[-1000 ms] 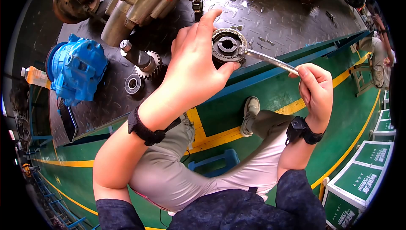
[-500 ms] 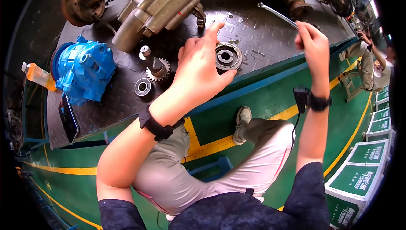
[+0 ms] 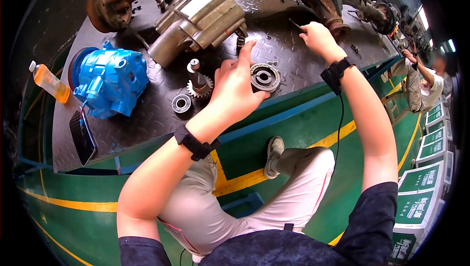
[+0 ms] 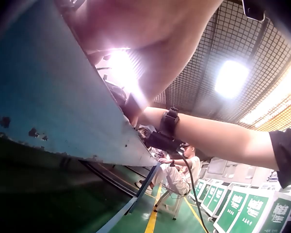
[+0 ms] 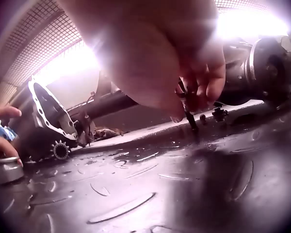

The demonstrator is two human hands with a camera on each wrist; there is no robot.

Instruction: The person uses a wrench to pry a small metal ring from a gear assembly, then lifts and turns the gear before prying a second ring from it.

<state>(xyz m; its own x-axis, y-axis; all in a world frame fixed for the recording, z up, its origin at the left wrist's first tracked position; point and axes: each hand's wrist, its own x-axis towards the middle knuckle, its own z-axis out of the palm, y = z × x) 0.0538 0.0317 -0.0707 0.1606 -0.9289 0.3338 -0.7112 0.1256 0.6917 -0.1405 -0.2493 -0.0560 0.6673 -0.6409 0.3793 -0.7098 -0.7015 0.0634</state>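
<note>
My left hand (image 3: 234, 87) lies beside a round synchronizer-like hub (image 3: 265, 77) near the table's front edge. Its thumb is at the hub's near rim and its index finger points up and away. In the right wrist view, these fingertips (image 5: 5, 148) are right at the metal ring (image 5: 6, 171). Further back on the right, my right hand (image 3: 320, 41) pinches a wrench, of which only a thin dark end (image 3: 294, 23) sticks out. Low over the table, the right wrist view shows the slim shank (image 5: 190, 116) pointing down. The left wrist view catches mostly the table's side (image 4: 72, 107).
Left of the hub stand a gear shaft (image 3: 199, 84), a bearing (image 3: 181, 103) and a blue pump-like unit (image 3: 110, 80). A gearbox housing (image 3: 200, 23) and rusty axle (image 3: 330, 1) lie behind. A phone (image 3: 83, 136) sits at the left edge. Another person (image 3: 421, 82) sits right.
My right hand has carried the wrench up and away from the hub to the table's back right, lowering it there. The left hand stays beside the hub. The head view has tilted up.
</note>
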